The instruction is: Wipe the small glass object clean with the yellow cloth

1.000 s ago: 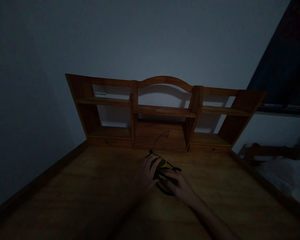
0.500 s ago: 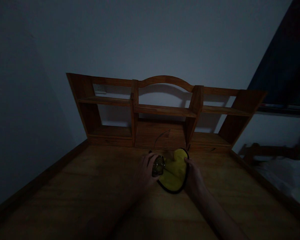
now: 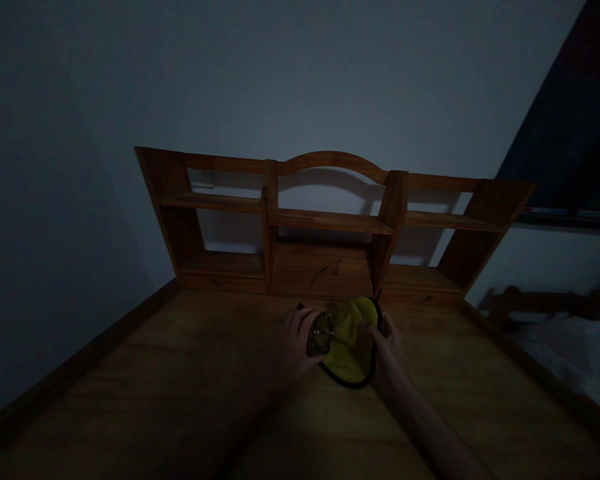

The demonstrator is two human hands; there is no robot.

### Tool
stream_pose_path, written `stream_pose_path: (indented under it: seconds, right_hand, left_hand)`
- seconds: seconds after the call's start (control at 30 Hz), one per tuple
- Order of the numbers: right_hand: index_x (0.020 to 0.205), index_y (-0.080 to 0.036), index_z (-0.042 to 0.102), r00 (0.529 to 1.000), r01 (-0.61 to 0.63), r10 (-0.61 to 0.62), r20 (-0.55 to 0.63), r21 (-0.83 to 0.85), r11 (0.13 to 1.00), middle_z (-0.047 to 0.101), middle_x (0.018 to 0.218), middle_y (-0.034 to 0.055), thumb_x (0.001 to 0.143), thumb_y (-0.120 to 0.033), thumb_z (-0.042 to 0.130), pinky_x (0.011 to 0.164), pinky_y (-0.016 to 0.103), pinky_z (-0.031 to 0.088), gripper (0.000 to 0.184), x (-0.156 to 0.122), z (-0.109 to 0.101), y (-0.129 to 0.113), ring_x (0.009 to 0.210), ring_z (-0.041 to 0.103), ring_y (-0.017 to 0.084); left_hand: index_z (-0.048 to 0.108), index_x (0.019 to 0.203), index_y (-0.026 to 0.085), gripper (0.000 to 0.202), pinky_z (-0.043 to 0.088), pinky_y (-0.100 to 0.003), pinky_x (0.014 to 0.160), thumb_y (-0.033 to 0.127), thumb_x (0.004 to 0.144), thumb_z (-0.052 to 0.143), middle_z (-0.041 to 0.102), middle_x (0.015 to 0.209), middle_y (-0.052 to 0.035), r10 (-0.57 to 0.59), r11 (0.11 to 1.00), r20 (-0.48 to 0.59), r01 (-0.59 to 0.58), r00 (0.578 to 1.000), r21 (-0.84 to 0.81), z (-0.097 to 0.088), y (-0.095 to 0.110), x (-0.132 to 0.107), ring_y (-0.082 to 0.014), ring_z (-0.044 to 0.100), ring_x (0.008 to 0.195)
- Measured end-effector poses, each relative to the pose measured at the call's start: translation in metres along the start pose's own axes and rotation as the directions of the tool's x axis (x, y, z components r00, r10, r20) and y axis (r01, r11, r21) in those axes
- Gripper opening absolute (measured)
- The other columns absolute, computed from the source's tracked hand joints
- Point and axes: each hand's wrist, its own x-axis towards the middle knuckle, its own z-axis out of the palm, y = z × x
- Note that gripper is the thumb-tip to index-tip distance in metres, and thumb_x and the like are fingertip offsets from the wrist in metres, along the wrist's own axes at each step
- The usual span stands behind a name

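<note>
My left hand (image 3: 294,339) is wrapped round a small, shiny, see-through vessel (image 3: 320,335) that looks like a glass. Its round end faces right, toward a yellow cloth (image 3: 350,363) with a black edge. Closed on the cloth's right side is my right hand (image 3: 387,343), thumb on top of the fabric. The cloth hangs curved between both hands, and its left part lies against or behind the glass; the dim light hides exactly where they touch. Both hands are over the wooden desk top (image 3: 180,387).
A wooden shelf unit (image 3: 330,220) with several compartments stands at the back of the desk against a pale wall (image 3: 300,80). Raised wooden edges (image 3: 80,350) run along the desk's sides. To the right are pale bedding (image 3: 575,353) and a dark window or curtain (image 3: 575,133).
My right thumb has moved inward over the cloth, and the cloth's upper part has folded and shifted slightly right. The glass has turned and moved slightly right in my left hand.
</note>
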Motion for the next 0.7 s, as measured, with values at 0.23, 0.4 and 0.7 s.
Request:
stream_pose_path:
  seconds: [0.23, 0.4, 0.7]
  right_hand:
    - [0.114, -0.024, 0.056, 0.939, 0.242, -0.120, 0.324, -0.369, 0.897, 0.064, 0.115, 0.0047, 0.080, -0.026, 0.058, 0.092, 0.039, 0.049, 0.033, -0.013, 0.009, 0.008, 0.104, 0.061, 0.023]
    - [0.119, -0.025, 0.057, 0.786, 0.580, -0.279, 0.552, -0.500, 0.643, 0.063, 0.118, 0.0053, 0.081, -0.018, 0.054, 0.099, 0.047, 0.043, 0.039, -0.015, 0.003, 0.019, 0.115, 0.054, 0.025]
    - [0.139, -0.015, 0.029, 0.598, 0.781, -0.098, 0.796, -0.550, 0.298, 0.043, 0.138, 0.0112, 0.077, -0.001, 0.041, 0.110, 0.051, 0.026, 0.065, -0.026, 0.019, -0.002, 0.130, 0.034, 0.023]
  left_hand:
    - [0.036, 0.129, 0.020, 0.074, 0.037, -0.044, 0.099, 0.022, 0.063, 0.069, 0.045, 0.126, -0.0099, 0.049, 0.998, 0.107, -0.045, 0.993, -0.036, -0.003, 0.006, 0.000, -0.0282, 0.043, 0.116]
    - [0.037, 0.128, 0.019, 0.072, 0.038, -0.043, 0.098, 0.026, 0.064, 0.070, 0.046, 0.124, -0.0103, 0.013, 1.000, 0.083, -0.011, 0.996, -0.024, -0.002, 0.003, 0.000, -0.0283, 0.043, 0.115]
    - [0.034, 0.132, 0.019, 0.075, 0.034, -0.045, 0.100, 0.024, 0.067, 0.070, 0.043, 0.129, -0.0107, 0.010, 1.000, 0.073, -0.012, 0.997, 0.021, 0.002, -0.005, -0.002, -0.0285, 0.040, 0.117]
